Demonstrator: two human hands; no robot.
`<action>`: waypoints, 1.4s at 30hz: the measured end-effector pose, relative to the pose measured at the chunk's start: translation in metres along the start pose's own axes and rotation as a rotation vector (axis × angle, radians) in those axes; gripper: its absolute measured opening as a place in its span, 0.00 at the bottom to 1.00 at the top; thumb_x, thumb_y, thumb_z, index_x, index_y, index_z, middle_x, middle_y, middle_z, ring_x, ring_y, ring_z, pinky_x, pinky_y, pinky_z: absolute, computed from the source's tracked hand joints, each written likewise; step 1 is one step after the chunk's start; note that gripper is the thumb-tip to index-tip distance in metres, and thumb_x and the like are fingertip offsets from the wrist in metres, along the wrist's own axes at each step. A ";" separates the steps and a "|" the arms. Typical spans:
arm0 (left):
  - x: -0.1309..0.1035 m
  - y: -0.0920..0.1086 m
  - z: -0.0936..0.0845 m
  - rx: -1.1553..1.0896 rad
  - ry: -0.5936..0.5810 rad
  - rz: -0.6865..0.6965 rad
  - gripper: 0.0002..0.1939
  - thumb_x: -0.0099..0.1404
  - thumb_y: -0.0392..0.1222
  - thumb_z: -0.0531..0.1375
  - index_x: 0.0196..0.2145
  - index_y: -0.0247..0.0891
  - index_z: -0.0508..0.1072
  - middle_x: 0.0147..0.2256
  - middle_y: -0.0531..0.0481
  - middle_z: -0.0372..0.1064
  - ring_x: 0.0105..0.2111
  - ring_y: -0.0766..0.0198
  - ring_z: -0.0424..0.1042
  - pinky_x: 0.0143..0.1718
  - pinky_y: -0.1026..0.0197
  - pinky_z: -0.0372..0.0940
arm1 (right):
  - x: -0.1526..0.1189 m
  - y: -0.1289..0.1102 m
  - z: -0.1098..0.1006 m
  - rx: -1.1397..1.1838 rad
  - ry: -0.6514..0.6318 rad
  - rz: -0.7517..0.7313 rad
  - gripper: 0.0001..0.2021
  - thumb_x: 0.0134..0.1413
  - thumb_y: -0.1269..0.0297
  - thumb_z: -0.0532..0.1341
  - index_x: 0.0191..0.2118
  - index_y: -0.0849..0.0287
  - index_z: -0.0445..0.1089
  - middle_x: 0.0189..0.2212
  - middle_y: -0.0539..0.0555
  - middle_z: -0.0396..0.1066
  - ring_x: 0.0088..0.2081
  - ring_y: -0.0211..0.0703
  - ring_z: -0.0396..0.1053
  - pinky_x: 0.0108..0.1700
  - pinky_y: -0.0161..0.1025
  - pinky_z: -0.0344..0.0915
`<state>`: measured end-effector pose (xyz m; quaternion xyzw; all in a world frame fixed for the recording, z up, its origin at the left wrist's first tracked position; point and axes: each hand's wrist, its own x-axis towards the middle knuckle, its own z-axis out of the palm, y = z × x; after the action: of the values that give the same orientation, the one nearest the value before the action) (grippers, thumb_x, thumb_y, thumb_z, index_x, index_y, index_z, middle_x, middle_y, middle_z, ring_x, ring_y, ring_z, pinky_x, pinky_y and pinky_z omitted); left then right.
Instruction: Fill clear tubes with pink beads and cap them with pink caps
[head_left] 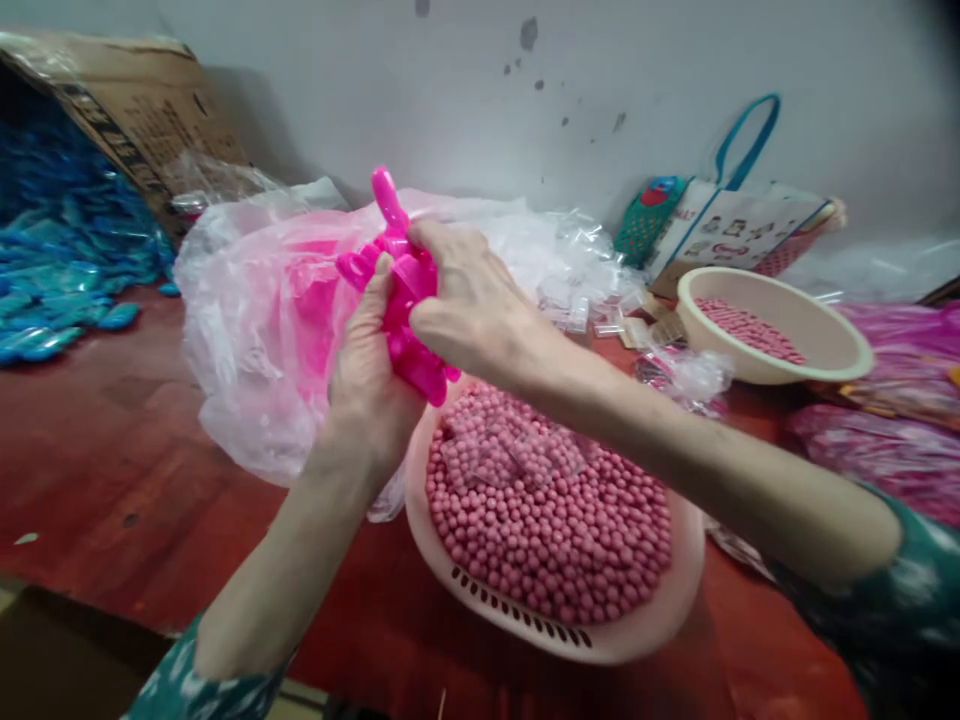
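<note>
I record my left hand point(375, 390) closed around a cluster of bright pink plastic pieces point(409, 290), thumb laid across the near side. My right hand point(480, 300) grips the same cluster from the right in a narrow hold, fingers curled; what lies beneath those fingertips I cannot tell. The cluster is held in the air, above the far left rim of a pale pink basket point(540, 635) filled with round pink beads point(555, 540), a clear packet resting on them. The basket stands on a red table point(75, 460), its surface scuffed and marked by dark spots, with a small pale scrap near the front left edge. Left of the basket lies a translucent plastic bag point(232, 420) with bright pink contents. At far left, glossy blue pieces point(67, 250) spread from beside an open, printed cardboard box point(157, 115). Beyond the basket I note a heap of clear plastic items point(581, 285); to the right, a cream bowl point(795, 378) holding more pink beads, and pink packages point(877, 450) at the edge of view. A printed tote bag point(727, 235) with a teal strap leans at the pale wall point(360, 90), which bears dark, patchy stains.
</note>
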<state>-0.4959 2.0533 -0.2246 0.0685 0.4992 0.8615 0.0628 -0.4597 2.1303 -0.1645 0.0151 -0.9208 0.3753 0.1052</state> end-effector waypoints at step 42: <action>-0.141 -0.074 -0.117 1.299 0.223 0.566 0.17 0.65 0.40 0.52 0.51 0.37 0.67 0.52 0.39 0.63 0.53 0.51 0.62 0.56 0.46 0.54 | -0.172 0.156 -0.010 0.008 0.294 0.093 0.09 0.54 0.67 0.60 0.42 0.59 0.70 0.41 0.55 0.71 0.46 0.44 0.65 0.50 0.41 0.61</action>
<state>-0.3753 1.9655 -0.3543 0.1304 0.8776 0.3755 -0.2680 -0.3060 2.2405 -0.3008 -0.0822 -0.8937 0.3818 0.2211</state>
